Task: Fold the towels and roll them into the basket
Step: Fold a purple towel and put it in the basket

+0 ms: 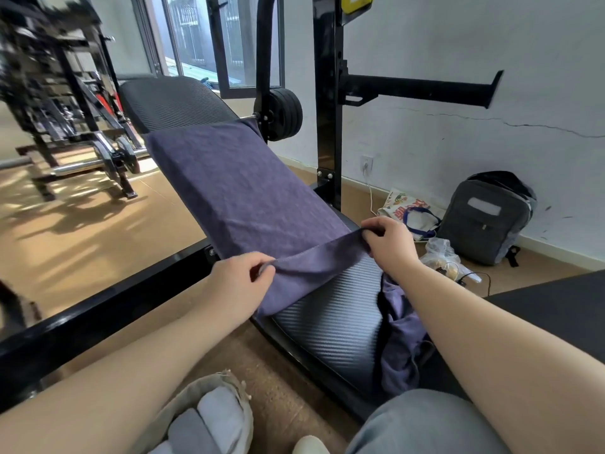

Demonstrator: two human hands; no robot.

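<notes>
A purple towel [242, 188] lies spread along the sloping black weight bench [334, 319]. My left hand [235, 283] pinches the towel's near left corner, and my right hand [389, 244] pinches the near right corner. The near edge is lifted taut between both hands, just above the bench pad. Another purple towel [402, 339] lies crumpled at the bench's right side, under my right forearm. At the bottom left stands a beige fabric basket [183, 391] with rolled pale towels [216, 417] inside.
A black frame bar [98, 312] crosses the floor on the left. A black rack upright [327, 103] with a weight plate [283, 114] stands behind the bench. A grey backpack [487, 217], bags and a cable lie by the right wall. More gym gear stands far left.
</notes>
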